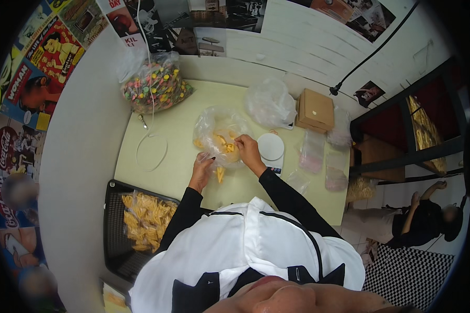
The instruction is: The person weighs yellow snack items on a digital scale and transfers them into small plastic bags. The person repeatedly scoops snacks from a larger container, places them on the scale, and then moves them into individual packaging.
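Note:
A large clear plastic bag (203, 117) lies with its mouth wide on the table, with yellow snack pieces (229, 148) inside. My left hand (200, 172) is at its near left side, thumb and fingers closed on a small clear plastic packet (220, 174) that holds a few yellow pieces at its bottom. My right hand (250, 152) reaches in over the large bag's right rim. Its fingertips are drawn together beside the snack pieces, and whether a piece is between them is too small to tell. Just right of that hand stands a white kitchen scale (271, 147).
A black plastic crate (115, 231) of filled snack packets stands left of me. Around the pale table (180, 184) are a bag of colourful candies (156, 84), a white cable (152, 135), a cardboard box (315, 109) and stacks of clear bags (312, 152). Another person (415, 223) stands at right.

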The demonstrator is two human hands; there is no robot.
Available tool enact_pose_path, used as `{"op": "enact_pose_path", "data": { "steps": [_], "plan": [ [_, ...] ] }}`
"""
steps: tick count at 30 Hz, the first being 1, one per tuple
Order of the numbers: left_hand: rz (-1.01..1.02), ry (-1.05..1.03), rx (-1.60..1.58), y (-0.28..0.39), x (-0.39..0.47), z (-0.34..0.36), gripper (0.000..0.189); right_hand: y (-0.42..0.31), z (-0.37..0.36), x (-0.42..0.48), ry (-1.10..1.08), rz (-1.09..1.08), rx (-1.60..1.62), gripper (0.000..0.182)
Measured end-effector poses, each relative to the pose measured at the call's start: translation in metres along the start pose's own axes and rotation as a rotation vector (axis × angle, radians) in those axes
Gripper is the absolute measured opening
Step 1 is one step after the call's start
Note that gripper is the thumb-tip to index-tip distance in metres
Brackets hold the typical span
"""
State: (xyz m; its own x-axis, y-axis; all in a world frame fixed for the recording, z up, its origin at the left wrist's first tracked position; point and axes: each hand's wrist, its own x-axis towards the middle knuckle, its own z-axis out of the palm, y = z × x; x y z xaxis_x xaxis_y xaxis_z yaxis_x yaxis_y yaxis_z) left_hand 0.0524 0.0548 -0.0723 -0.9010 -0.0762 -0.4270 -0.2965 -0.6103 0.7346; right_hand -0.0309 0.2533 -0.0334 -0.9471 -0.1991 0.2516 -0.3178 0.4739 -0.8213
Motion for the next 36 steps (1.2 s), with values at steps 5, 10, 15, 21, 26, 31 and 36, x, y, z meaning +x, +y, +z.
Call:
{"op": "enact_pose_path", "data": {
  "steps": [5,10,15,21,26,31,36],
  "plan": [
    [0.007,-0.046,0.135,0.002,0.004,0.006,0.044,0.018,0.011,-0.011,-0.033,0.307,0.195,0.012],
    [0.039,-0.028,0.291,0.007,-0.005,0.000,0.046,0.038,0.010,-0.002,-0.035,0.604,0.481,0.013],
    [0.154,0.049,0.538,0.031,-0.027,-0.007,0.050,0.043,-0.009,-0.005,-0.013,0.620,0.604,0.014],
    [0.487,-0.298,0.855,0.061,-0.034,0.040,0.059,0.046,-0.030,-0.007,0.019,0.616,0.594,0.014],
    [0.387,-0.216,1.268,0.044,-0.022,0.025,0.066,0.042,-0.038,-0.009,0.035,0.627,0.620,0.014],
    [0.208,-0.140,1.286,0.038,-0.037,0.003,0.067,0.040,-0.049,-0.017,0.032,0.610,0.641,0.013],
    [0.473,-0.097,1.260,0.040,-0.042,0.015,0.065,0.028,-0.069,-0.017,-0.006,0.567,0.632,0.016]
  ]
}}
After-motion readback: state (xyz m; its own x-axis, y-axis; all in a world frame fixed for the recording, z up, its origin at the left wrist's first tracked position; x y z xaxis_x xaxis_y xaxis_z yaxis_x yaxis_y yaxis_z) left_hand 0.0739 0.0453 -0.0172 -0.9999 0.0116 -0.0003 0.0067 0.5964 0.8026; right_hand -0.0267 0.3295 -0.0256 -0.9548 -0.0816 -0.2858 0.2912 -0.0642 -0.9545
